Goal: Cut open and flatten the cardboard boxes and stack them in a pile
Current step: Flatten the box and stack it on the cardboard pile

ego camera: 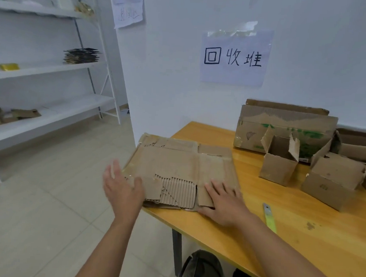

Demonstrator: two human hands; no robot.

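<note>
handwritten "回收堆" on taped wall sheet point(235, 57), second paper's point(128, 12) writing illegible

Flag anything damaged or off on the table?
The flattened cardboard overhangs the table at its left corner, its top layer torn off near the front, exposing corrugation. The left hand steadies its overhanging edge; the right hand presses it flat.

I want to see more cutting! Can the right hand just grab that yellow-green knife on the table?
Probably yes. The right hand lies flat on the flattened cardboard, holding nothing, and the knife lies uncovered beside that arm.
</note>
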